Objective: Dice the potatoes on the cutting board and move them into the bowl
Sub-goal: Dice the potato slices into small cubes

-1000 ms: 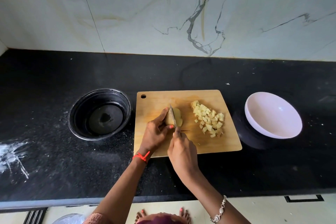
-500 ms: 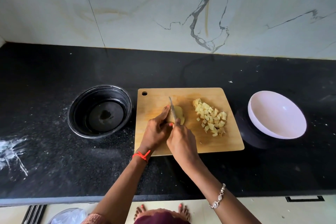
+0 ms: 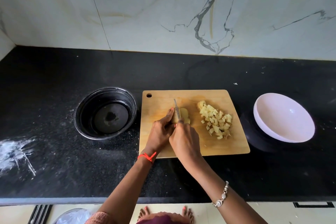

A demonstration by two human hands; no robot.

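Right hand [image 3: 184, 142] nudged forward, thin knife [image 3: 176, 107] in pale potato [image 3: 184, 116], wooden board [image 3: 160, 102]

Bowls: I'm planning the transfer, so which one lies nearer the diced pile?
The white bowl, right of the board, on the pile's side; the black bowl sits past the board's opposite, left edge.

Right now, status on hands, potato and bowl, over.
Left grip steadies potato piece on cutting board. Right grip holds knife, blade in it. Diced pile beside it, white bowl empty. Nothing between them.
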